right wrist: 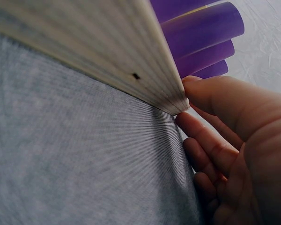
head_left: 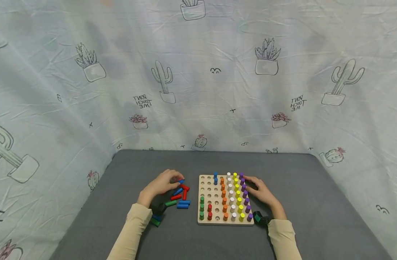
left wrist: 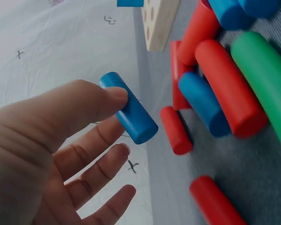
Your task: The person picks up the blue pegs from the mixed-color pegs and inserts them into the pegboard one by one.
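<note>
My left hand (head_left: 162,183) pinches a blue peg (left wrist: 136,118) between thumb and index finger, just above loose pegs left of the board. In the left wrist view its other fingers spread loosely. My right hand (head_left: 263,193) touches the right edge of a wooden pegboard (head_left: 226,222), beside a column of purple pegs (head_left: 245,194). The right wrist view shows the thumb (right wrist: 203,91) at the board's edge, the other fingers bent loosely beside it. Standing on the board are columns of yellow, white and orange pegs, plus several green, two red and two blue pegs.
Loose red pegs (head_left: 176,197), blue pegs (head_left: 183,206) and green pegs (head_left: 170,203) lie on the grey table (head_left: 192,240) left of the board. Another green peg (head_left: 155,222) lies near the left wrist. A cactus-print cloth (head_left: 214,90) hangs behind the table.
</note>
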### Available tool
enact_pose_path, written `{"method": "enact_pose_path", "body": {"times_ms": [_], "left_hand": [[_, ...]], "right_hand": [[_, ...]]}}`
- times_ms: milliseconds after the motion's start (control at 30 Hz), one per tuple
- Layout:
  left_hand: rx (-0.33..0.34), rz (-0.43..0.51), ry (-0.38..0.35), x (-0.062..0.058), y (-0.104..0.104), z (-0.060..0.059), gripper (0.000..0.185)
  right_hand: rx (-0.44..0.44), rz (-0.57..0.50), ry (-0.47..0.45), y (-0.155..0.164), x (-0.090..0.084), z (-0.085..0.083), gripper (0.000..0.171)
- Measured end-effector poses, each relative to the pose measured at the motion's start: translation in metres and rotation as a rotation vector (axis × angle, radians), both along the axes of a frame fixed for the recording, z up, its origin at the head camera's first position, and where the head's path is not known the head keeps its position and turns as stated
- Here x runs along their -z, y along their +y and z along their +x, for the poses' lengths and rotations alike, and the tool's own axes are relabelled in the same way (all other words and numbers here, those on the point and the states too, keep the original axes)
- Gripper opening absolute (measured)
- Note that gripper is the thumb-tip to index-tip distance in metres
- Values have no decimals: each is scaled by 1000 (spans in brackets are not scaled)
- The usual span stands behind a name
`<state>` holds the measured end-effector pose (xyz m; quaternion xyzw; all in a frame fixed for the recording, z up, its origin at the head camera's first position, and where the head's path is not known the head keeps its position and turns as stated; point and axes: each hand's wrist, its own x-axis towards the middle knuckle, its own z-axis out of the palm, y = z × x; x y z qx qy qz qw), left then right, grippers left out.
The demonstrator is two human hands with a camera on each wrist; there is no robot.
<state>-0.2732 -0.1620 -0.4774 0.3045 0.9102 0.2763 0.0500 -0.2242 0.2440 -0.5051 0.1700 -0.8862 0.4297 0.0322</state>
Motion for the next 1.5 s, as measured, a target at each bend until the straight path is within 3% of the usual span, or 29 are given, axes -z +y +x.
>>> {"method": "enact_pose_path", "body": {"times_ms": [267,600,1333,1500], "left_hand": [[-44,26,6,-2,12,2,20],[-49,65,19,-2,27,4,18],[0,124,-30,-3,59,2,18],[17,137,-40,-1,65,0,17]], "right_hand": [[-13,-5,7,0,0,1,44],[-6,-1,6,-1,-1,2,44],[-7,-1,-17,-1,-3,2,44],[-5,5,-4,1,4,-3,43]]}}
